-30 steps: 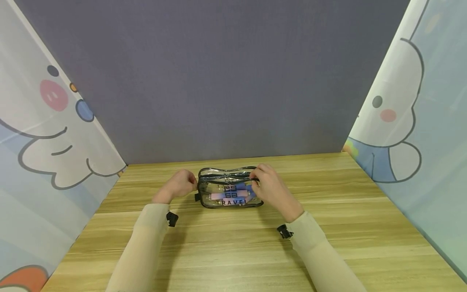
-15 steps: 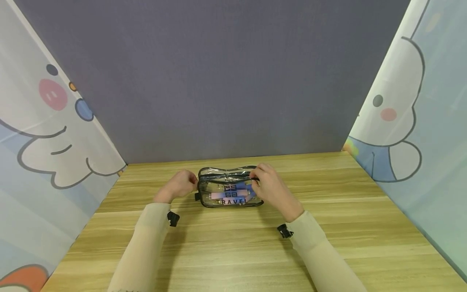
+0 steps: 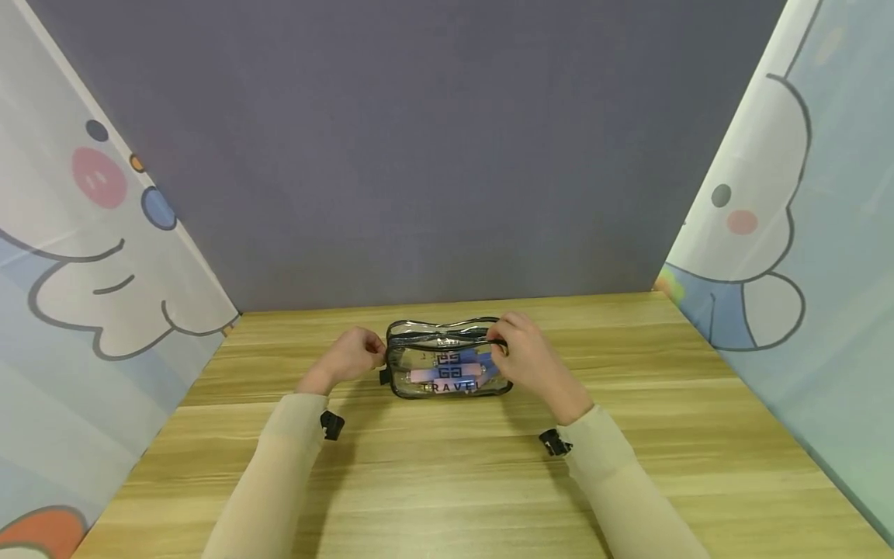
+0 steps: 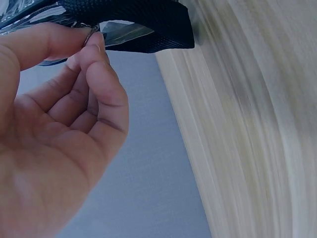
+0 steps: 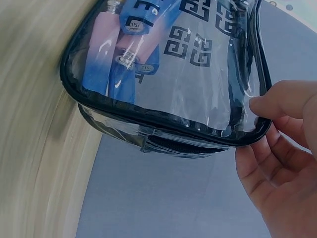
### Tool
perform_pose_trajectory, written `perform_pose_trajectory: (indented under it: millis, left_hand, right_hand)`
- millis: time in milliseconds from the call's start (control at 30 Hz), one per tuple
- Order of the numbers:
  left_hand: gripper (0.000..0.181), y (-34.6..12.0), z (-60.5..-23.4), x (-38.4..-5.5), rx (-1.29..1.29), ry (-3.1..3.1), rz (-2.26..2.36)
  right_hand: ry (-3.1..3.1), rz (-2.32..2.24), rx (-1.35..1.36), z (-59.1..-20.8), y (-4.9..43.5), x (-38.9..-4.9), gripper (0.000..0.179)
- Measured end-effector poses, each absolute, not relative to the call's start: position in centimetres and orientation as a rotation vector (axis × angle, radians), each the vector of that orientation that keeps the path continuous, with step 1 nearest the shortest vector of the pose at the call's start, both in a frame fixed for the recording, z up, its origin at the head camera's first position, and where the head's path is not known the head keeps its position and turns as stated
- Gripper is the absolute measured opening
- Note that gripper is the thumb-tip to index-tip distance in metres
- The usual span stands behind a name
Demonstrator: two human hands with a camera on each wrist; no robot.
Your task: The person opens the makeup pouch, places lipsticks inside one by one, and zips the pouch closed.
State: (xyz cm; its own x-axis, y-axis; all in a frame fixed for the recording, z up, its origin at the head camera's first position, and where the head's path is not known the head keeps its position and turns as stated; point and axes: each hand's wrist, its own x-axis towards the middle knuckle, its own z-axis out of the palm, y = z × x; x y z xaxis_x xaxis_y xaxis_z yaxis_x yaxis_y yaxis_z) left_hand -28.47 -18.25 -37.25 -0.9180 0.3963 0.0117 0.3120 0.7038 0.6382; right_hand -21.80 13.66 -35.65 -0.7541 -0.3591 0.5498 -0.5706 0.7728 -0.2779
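Observation:
A clear pouch [image 3: 417, 360] with black piping and the word TRAVEL stands upright on the table. Through its front panel show several pink-to-blue tubes [image 3: 447, 374], some with silvery necks in the right wrist view. At the pouch's left end, my left hand [image 3: 352, 357] pinches a small metal zipper pull [image 4: 90, 34] between thumb and index finger, beside a black webbing strip [image 4: 153, 22]. My right hand [image 3: 528, 363] grips the upper right corner, thumb on the front panel and the other fingers behind it [image 5: 282, 148].
The wood-grain table [image 3: 433, 473] stretches in front of the pouch and to both sides. A grey panel [image 3: 447, 171] rises along the table's back edge. Cartoon-printed curtains [image 3: 824, 233] flank both sides. Black wrist straps [image 3: 331, 425] show by the cream sleeves.
The pouch and both hands have shifted slightly to the right in the head view. Both grips look the same as before.

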Motion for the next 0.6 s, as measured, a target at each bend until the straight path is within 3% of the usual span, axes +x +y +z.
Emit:
perform_pose_trajectory:
  millis: [600]
  left_hand:
    - [0.014, -17.6, -38.1, -26.3, 0.639, 2.895, 0.856]
  right_hand:
    - [-2.453, 0.476, 0.749, -35.4, 16.7, -20.4, 0.017]
